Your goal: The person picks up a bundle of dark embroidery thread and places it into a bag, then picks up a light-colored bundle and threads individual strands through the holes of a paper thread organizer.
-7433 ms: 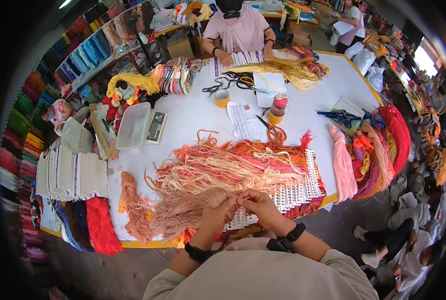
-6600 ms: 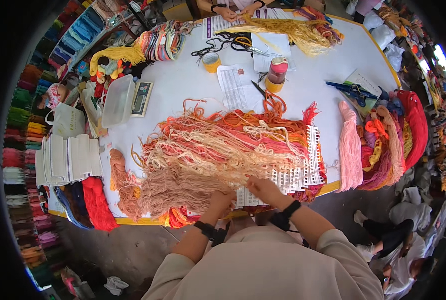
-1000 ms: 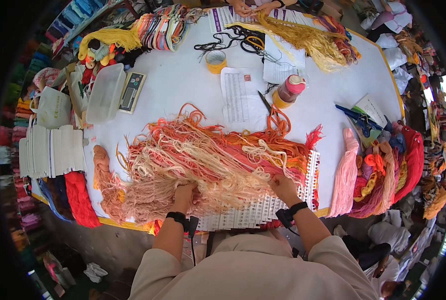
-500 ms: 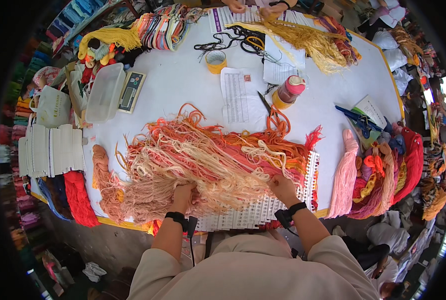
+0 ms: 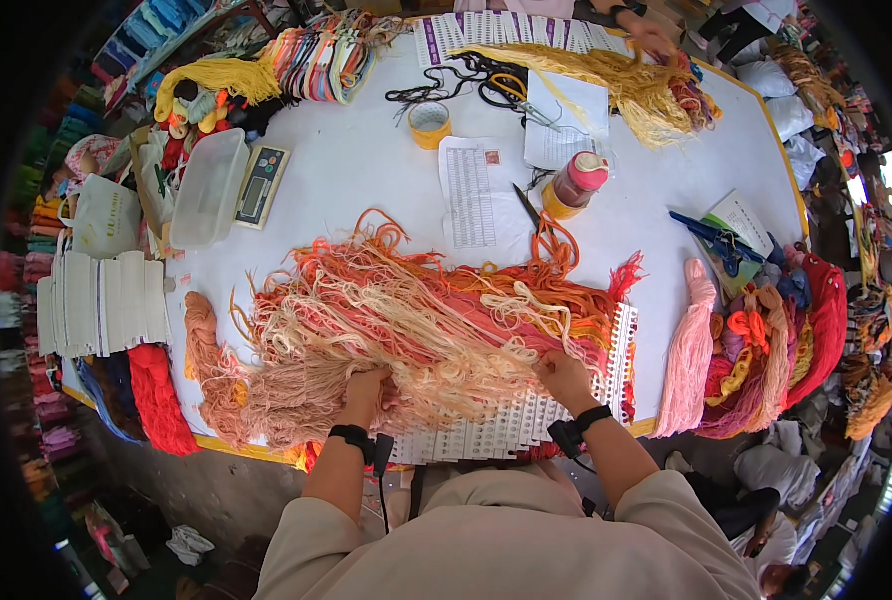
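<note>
Barely anything has shifted: left hand (image 5: 366, 385) still presses flat into the peach yarn strands (image 5: 406, 330) on the table (image 5: 366, 170), right hand (image 5: 563, 372) pinching a few above the white sample card (image 5: 526, 420). Soft, light, tangle-prone; best gripped in small bunches.

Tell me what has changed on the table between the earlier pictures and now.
Both hands moved apart: the left hand now presses the pale yarn strands, and the right hand pinches strands near the white sample card. Scale and bottle stayed in place.
</note>
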Available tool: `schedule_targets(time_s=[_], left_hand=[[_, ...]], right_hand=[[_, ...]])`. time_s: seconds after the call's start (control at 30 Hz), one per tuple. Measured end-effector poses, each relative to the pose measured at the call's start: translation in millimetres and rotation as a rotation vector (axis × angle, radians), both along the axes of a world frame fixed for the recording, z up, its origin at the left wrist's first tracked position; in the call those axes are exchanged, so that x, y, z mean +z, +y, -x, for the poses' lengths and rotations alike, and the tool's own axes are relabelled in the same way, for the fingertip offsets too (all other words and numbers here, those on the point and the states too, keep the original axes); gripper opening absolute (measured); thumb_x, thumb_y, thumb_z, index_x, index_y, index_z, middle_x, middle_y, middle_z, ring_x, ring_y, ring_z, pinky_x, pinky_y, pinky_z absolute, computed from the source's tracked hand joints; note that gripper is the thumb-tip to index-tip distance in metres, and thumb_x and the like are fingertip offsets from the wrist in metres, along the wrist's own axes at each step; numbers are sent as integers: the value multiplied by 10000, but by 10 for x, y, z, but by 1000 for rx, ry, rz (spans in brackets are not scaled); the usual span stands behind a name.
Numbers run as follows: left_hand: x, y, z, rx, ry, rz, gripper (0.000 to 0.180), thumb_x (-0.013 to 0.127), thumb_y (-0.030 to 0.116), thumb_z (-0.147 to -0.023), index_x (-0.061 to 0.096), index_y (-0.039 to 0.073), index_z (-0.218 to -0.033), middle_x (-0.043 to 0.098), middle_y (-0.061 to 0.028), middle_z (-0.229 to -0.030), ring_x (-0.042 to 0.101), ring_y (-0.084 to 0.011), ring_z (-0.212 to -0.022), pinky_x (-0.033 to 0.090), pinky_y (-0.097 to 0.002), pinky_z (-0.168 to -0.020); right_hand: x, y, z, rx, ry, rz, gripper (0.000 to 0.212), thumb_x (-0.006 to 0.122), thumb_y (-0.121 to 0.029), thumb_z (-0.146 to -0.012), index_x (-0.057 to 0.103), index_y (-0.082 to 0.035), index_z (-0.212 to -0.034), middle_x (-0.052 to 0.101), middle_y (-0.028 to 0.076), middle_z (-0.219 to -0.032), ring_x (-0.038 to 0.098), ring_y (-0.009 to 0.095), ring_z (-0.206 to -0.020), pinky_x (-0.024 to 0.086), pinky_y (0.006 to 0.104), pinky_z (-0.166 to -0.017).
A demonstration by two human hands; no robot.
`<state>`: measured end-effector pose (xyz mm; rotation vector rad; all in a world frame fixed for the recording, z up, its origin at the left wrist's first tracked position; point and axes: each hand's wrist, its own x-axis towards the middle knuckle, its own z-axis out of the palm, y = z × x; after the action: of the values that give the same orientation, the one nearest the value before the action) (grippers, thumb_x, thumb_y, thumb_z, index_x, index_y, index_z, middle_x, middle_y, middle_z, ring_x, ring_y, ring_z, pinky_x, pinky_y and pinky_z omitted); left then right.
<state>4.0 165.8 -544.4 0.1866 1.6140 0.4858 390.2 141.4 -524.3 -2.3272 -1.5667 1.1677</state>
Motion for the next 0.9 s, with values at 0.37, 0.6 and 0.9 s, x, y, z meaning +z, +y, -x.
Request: schedule_targets(time_s=[0.37, 0.6, 0.9], left_hand=[[16, 0, -14, 21, -16, -17, 286, 641, 222, -871, 587, -34, -755, 590, -135, -599, 557, -238, -409, 404, -290, -337], [177, -42, -41, -6, -26, -70, 282, 625, 238, -890, 587, -19, -781, 611, -137, -655, 560, -224, -441, 436, -312, -375], [1287, -341, 689, 32, -229, -257, 374, 534, 395, -959, 601, 36, -1036, 663, -115, -815, 622, -188, -612, 471, -263, -524]], right_hand=[[40, -19, 46, 3, -20, -40, 230, 683, -386, -791, 668, -157, -785, 670, 48, -715, 659, 275, -744, 482, 414, -662], [-67, -123, 126, 27, -29, -106, 265, 650, -344, -818, 622, -91, -894, 671, 135, -800, 649, 338, -783, 492, 451, -714], [812, -439, 623, -143, 196, -385, 243, 669, -182, -839, 577, -27, -1002, 614, 105, -933, 612, 202, -781, 501, 330, -707]])
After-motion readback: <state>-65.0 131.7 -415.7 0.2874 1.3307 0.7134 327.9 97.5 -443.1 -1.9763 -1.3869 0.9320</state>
